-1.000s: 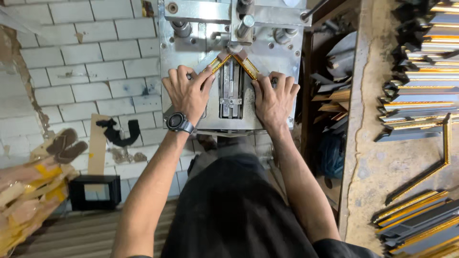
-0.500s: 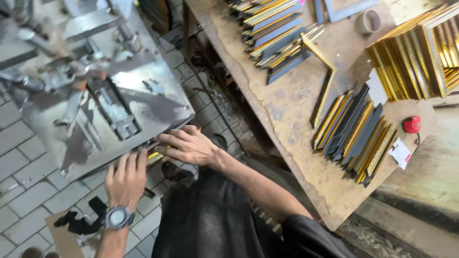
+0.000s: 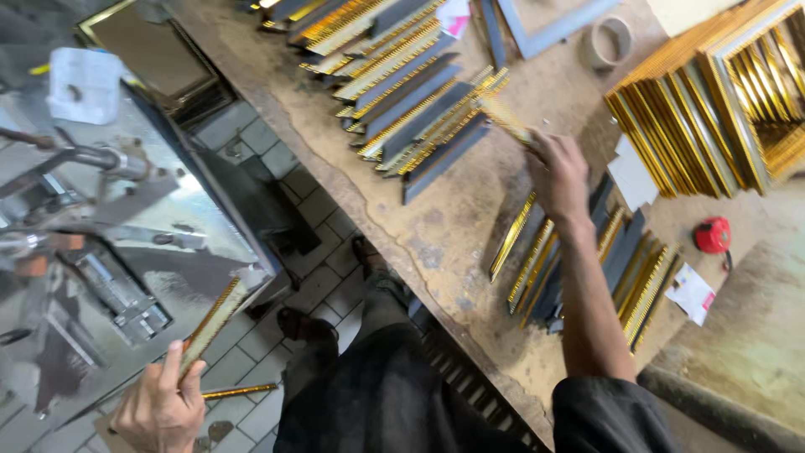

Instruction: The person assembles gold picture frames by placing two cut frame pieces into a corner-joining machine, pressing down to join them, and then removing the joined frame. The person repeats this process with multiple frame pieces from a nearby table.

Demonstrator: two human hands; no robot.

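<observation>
While the metal machine fills the left of the view, the left hand sits at its lower edge, fingers pinching a gold frame strip that slants up over the machine's plate. Further right, over the wooden desk, the right hand has its fingers closed around a second gold strip, blurred, above the dark and gold strip piles.

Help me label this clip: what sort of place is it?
Probably a picture-frame workshop. Cut gold-and-grey moulding strips lie in rows on the worn wooden workbench, assembled gold frames stand stacked, and a shiny metal joining machine stands beside the bench.
</observation>
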